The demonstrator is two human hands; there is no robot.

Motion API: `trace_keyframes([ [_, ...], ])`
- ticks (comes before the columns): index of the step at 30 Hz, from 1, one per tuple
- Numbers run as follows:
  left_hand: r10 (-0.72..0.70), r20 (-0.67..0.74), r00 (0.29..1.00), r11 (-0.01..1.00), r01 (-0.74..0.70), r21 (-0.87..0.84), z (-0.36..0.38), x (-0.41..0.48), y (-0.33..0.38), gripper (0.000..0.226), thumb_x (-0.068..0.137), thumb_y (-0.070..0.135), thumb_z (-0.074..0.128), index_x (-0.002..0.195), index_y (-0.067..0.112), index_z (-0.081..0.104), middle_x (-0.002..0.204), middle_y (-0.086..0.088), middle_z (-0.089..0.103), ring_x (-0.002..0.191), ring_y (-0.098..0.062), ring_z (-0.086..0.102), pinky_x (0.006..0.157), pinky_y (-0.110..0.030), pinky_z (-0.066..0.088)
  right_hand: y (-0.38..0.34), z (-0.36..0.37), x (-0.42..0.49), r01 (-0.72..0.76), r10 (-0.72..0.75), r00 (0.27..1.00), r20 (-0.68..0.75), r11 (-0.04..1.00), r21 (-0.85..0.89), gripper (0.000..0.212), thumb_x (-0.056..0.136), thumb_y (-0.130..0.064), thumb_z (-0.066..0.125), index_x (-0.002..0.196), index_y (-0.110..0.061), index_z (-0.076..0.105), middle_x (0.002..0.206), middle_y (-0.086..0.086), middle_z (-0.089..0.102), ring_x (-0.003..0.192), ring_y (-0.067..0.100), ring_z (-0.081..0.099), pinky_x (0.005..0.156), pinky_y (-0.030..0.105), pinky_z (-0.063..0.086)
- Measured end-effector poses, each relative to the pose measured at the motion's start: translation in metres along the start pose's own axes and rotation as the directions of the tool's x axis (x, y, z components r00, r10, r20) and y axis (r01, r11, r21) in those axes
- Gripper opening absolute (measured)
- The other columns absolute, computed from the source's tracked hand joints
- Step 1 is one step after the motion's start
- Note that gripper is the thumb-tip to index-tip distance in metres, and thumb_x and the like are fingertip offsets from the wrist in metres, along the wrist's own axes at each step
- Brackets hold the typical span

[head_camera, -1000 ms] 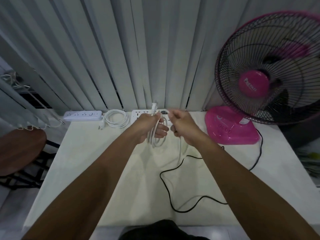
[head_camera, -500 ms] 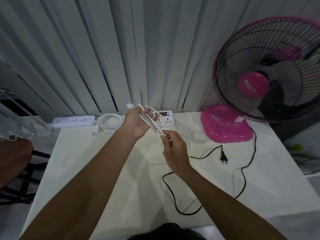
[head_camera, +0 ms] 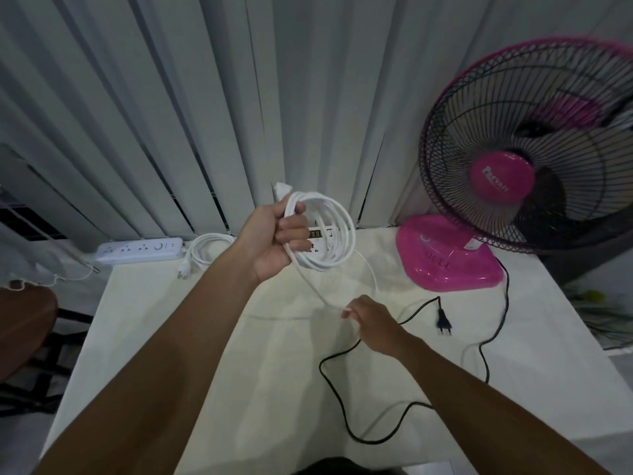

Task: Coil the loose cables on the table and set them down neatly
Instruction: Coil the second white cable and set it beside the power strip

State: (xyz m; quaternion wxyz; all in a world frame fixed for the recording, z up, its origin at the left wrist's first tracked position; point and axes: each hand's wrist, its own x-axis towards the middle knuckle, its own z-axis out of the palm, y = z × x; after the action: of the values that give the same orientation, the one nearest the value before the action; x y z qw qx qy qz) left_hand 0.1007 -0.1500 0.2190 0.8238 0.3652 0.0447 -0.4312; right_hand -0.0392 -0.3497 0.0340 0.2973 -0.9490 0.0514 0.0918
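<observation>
My left hand (head_camera: 274, 240) grips a round coil of white cable (head_camera: 337, 231), held up above the back of the table, its plug end sticking up past my thumb. A loose length of the same cable runs down from the coil to my right hand (head_camera: 371, 323), which pinches it low over the table. The cable belongs to a white power strip (head_camera: 322, 234) partly hidden behind the coil. A black cable (head_camera: 342, 406) with a two-pin plug (head_camera: 443, 320) snakes loose across the white table (head_camera: 154, 354).
A pink fan (head_camera: 513, 186) stands at the back right on its pink base (head_camera: 448, 262); the black cable leads to it. At the back left lie another white power strip (head_camera: 140, 250) and its coiled cable (head_camera: 209, 250). Vertical blinds hang behind. A brown stool (head_camera: 24, 323) stands left.
My left hand has raised the coil, which now shows as a round loop. My right hand has slid down and right along the loose white cable, drawing it out.
</observation>
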Motion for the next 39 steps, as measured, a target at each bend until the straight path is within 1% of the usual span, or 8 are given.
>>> trace_keyframes([
  [3,-0.073,0.033,0.997,0.968,0.063,0.242,-0.001,0.002,-0.001,0.031,0.102,0.034,0.042,0.08,0.015,0.052,0.047,0.009,0.027,0.034,-0.005,0.02,0.036,-0.021,0.024,0.021,-0.021,0.015,-0.047,0.051,0.998,0.034,0.994,-0.101,0.025,0.094,0.001,0.053,0.109,-0.008,0.071,0.111,0.01,0.07,0.106,0.027,0.066,0.094,0.032,0.048],
  [8,-0.144,-0.154,0.978,0.777,0.208,0.594,-0.005,0.024,-0.036,0.058,0.086,0.07,0.051,0.087,0.012,0.055,0.052,0.004,0.029,0.041,-0.01,0.022,0.041,-0.02,0.027,0.025,-0.066,0.058,-0.163,0.209,0.954,-0.214,0.963,0.216,0.013,0.09,-0.022,0.071,0.085,-0.011,0.075,0.08,0.0,0.072,0.073,0.017,0.066,0.067,0.027,0.046],
  [13,-0.011,-0.254,0.967,0.737,0.18,0.651,-0.007,0.061,-0.08,0.041,0.101,0.045,0.044,0.099,0.006,0.053,0.056,-0.006,0.053,0.046,-0.02,0.046,0.052,-0.03,0.043,0.02,-0.098,0.094,-0.136,0.297,0.87,-0.393,0.911,0.389,0.027,0.079,-0.042,0.082,0.077,-0.016,0.074,0.074,-0.006,0.072,0.069,0.009,0.065,0.064,0.029,0.05],
  [18,0.116,-0.385,0.916,0.909,0.058,0.412,0.007,0.117,-0.103,0.036,0.106,0.028,0.035,0.109,-0.002,0.055,0.102,-0.03,0.068,0.087,-0.038,0.067,0.089,-0.052,0.053,0.006,-0.1,0.106,-0.017,0.228,0.914,-0.336,0.848,0.53,0.016,0.091,-0.037,0.068,0.078,-0.03,0.073,0.07,-0.019,0.067,0.064,-0.005,0.059,0.067,0.022,0.047],
  [23,0.09,-0.512,0.854,0.993,-0.119,-0.024,0.009,0.168,-0.109,0.048,0.106,0.031,0.031,0.113,-0.007,0.06,0.097,-0.02,0.071,0.083,-0.029,0.069,0.078,-0.039,0.056,0.015,-0.079,0.099,0.115,0.105,0.904,-0.415,0.874,0.471,0.024,0.096,-0.017,0.065,0.117,-0.021,0.074,0.098,-0.003,0.062,0.089,-0.007,0.059,0.079,0.005,0.042],
  [27,0.042,-0.481,0.876,0.979,-0.133,-0.157,0.006,0.191,-0.111,0.071,0.106,0.04,0.025,0.071,-0.002,0.07,0.083,-0.017,0.075,0.079,-0.03,0.067,0.077,-0.036,0.054,0.032,-0.058,0.091,0.229,0.044,0.848,-0.527,0.868,0.44,0.035,0.096,0.002,0.059,0.126,-0.014,0.068,0.115,-0.004,0.063,0.108,0.0,0.061,0.094,0.016,0.049],
  [31,0.026,-0.568,0.822,0.898,-0.268,-0.348,0.012,0.208,-0.116,0.042,0.106,0.031,0.03,0.077,0.01,0.051,0.064,-0.008,0.056,0.063,-0.022,0.062,0.071,-0.034,0.052,0.049,-0.042,0.092,0.251,0.098,0.805,-0.585,0.837,0.486,0.054,0.091,0.016,0.056,0.134,-0.016,0.061,0.134,-0.003,0.063,0.124,0.003,0.059,0.107,0.026,0.047],
  [39,-0.088,-0.56,0.824,0.829,-0.251,-0.5,0.024,0.238,-0.122,0.03,0.102,0.017,0.029,0.073,0.015,0.037,0.061,-0.006,0.033,0.053,-0.02,0.033,0.061,-0.032,0.038,0.082,-0.028,0.099,0.144,0.014,0.935,-0.353,0.897,0.417,0.076,0.093,0.001,0.05,0.157,-0.023,0.016,0.148,0.001,0.031,0.142,0.008,0.031,0.115,0.012,0.024],
])
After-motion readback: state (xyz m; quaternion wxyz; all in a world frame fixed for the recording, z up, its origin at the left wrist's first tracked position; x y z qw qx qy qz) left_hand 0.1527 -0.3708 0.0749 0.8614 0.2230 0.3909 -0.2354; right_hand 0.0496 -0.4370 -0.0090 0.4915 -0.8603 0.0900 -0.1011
